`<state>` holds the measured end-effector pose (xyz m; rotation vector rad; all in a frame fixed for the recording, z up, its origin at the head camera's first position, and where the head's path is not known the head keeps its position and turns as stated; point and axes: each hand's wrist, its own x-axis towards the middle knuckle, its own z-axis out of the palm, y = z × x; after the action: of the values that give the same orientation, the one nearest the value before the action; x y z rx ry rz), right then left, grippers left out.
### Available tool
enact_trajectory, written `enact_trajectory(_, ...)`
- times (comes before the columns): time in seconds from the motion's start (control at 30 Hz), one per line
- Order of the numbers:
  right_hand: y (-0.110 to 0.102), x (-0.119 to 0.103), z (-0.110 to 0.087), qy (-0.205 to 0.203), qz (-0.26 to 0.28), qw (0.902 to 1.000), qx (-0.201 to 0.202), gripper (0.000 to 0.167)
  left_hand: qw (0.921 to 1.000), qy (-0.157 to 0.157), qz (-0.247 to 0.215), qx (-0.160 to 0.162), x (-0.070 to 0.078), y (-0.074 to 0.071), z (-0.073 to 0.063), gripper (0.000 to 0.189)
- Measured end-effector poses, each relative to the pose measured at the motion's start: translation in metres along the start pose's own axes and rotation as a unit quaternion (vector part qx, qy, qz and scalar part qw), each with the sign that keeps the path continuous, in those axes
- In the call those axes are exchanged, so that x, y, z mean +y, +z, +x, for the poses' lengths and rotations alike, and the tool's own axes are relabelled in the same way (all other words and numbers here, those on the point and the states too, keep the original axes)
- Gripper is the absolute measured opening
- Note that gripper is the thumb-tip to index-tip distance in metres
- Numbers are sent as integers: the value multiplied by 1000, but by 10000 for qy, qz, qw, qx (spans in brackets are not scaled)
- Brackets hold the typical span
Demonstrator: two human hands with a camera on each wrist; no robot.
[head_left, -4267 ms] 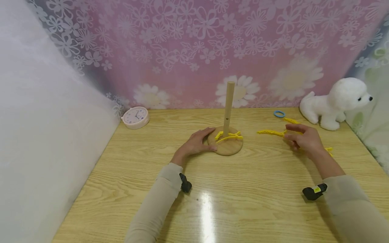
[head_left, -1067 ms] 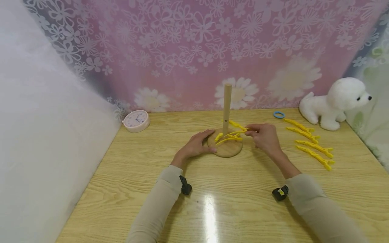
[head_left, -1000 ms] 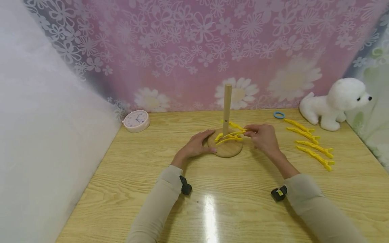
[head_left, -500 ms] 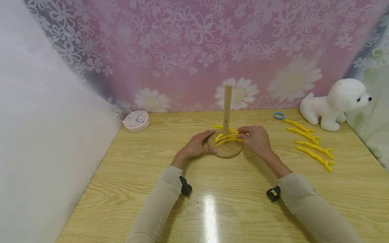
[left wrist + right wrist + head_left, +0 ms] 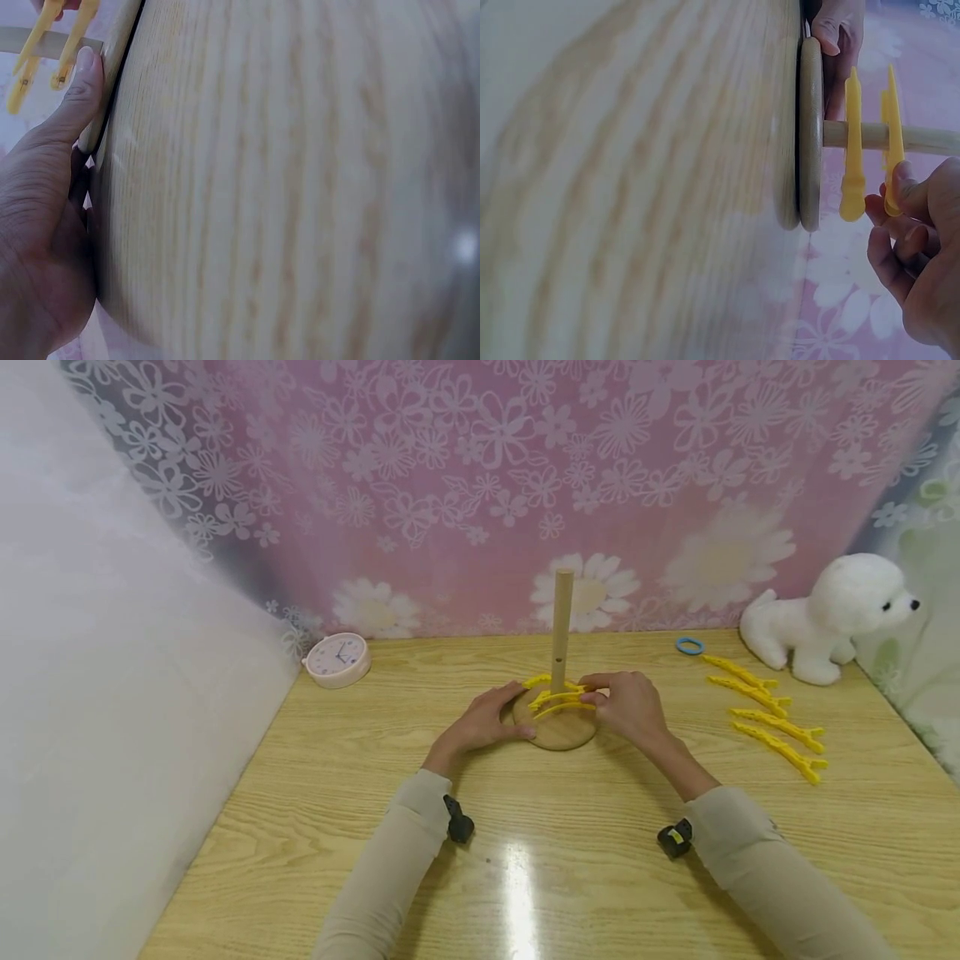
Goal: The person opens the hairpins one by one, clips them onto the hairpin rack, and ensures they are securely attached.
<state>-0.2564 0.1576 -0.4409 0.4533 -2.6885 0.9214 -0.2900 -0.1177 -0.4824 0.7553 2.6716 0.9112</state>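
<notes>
Yellow clip [image 5: 894, 112] around the post [image 5: 562, 618], in thumb-and-finger pinch of right hand [image 5: 632, 703]; second clip [image 5: 853, 161] just below; left hand [image 5: 483, 720] curled round the base [image 5: 562, 741]; four more clips [image 5: 777, 725] right of the post.

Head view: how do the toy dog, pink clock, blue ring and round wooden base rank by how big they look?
Largest to smallest:
1. Toy dog
2. Round wooden base, partly covered
3. Pink clock
4. Blue ring
</notes>
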Motion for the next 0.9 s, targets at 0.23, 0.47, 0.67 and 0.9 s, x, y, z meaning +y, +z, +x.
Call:
enact_trajectory(0.23,-1,2,-1,-3,51,10000,-61,21,9997,225,-19,46,-3,0,2,92)
enact_trajectory(0.47,-1,7,-3,-3,408,9991,-96,25,9998,200,-24,14,-1,0,2,92)
enact_trajectory(0.67,1,18,-5,549,1821,9810,-372,35,9999,137,99,-30,-1,1,2,91)
enact_trajectory(0.9,-5,21,-7,724,2871,9536,-549,42,9998,180,105,-23,-1,-1,2,90)
